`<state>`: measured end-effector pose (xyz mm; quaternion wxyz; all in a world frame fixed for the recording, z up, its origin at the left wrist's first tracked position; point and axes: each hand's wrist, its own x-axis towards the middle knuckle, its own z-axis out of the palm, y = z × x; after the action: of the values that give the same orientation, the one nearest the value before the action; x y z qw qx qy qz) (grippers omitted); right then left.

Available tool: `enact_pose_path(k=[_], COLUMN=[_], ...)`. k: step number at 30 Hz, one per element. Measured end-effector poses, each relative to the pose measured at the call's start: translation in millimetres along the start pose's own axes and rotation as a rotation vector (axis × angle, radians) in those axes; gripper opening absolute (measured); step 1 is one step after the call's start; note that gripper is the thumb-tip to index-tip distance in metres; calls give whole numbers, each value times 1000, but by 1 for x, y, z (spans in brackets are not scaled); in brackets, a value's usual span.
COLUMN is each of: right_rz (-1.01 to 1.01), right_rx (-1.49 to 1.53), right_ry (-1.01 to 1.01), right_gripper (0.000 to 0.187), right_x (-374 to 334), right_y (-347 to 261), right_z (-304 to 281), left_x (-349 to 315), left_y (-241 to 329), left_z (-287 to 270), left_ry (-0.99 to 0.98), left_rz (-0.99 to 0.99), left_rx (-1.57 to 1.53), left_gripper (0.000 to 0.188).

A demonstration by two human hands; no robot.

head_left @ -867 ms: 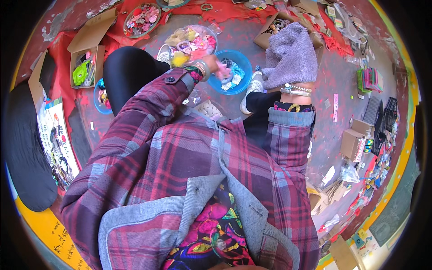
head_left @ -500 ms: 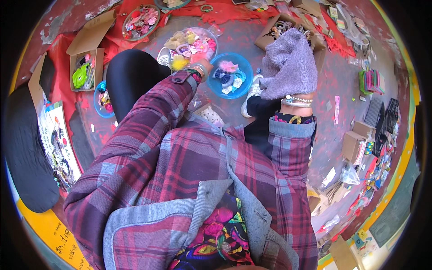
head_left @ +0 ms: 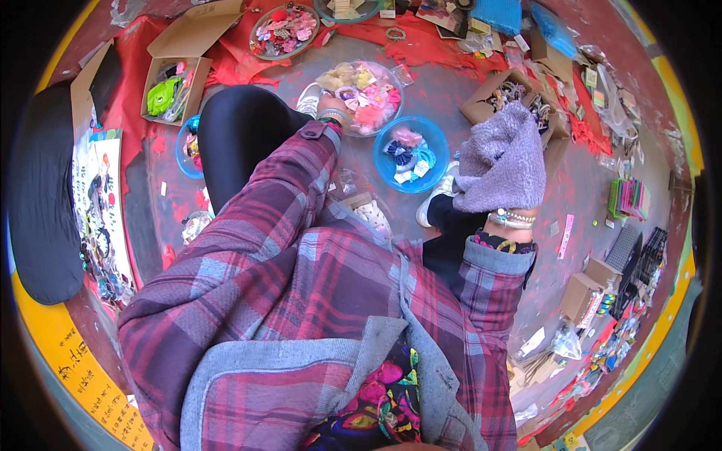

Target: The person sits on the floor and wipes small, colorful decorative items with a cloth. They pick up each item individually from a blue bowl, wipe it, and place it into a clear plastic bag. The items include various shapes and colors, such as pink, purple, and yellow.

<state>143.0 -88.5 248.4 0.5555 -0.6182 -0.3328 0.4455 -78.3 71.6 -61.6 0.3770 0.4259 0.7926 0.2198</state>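
My left hand (head_left: 333, 107) is at the left edge of a round clear basin (head_left: 374, 134). Its fingers look curled, and what they hold, if anything, is hidden. Pink, cream and yellow hair ornaments (head_left: 366, 92) fill the basin. A fuzzy purple-grey cloth (head_left: 500, 161) covers my right hand, so only the wrist with its bracelets (head_left: 514, 219) shows and the fingers are out of sight. Between my arms stands a blue basin (head_left: 381, 169), holding dark blue hair ties (head_left: 401, 154), a pink piece and white tags.
An open carton (head_left: 481, 101) of dark cords stands beyond the cloth. At the left are a carton (head_left: 197, 86) with a green item and a small blue basin (head_left: 183, 161). Colourful baskets (head_left: 628, 198) sit at the right, and a tray of ornaments (head_left: 284, 31) lies far off.
My left hand has moved from between the two basins to the clear basin's left edge. The yellow fluffy piece beside it no longer shows. The whole view has shifted, and the cloth stays over my right hand.
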Motion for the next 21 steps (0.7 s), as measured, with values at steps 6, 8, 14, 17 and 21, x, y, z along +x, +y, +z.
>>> enact_pose_path(k=[6, 8, 14, 17, 21], right_rz=[-155, -59, -103, -131, -155], right_rx=[-435, -242, -396, -368, -448], right_ry=[-37, -32, -59, -60, -67], right_gripper=[37, 38, 45, 43, 34], right_x=[-3, -1, 0, -2, -8], right_y=[3, 3, 0, -1, -14], right_z=[-7, -3, 2, -1, 6], left_x=[49, 70, 54, 22, 11], left_y=[-18, -40, -23, 17, 39], left_z=[27, 49, 48, 26, 16], left_ry=[-222, -146, -164, -101, 23], left_rz=[-71, -46, 73, 126, 210], left_rx=[-84, -101, 26, 48, -119], left_gripper=[28, 25, 29, 28, 26])
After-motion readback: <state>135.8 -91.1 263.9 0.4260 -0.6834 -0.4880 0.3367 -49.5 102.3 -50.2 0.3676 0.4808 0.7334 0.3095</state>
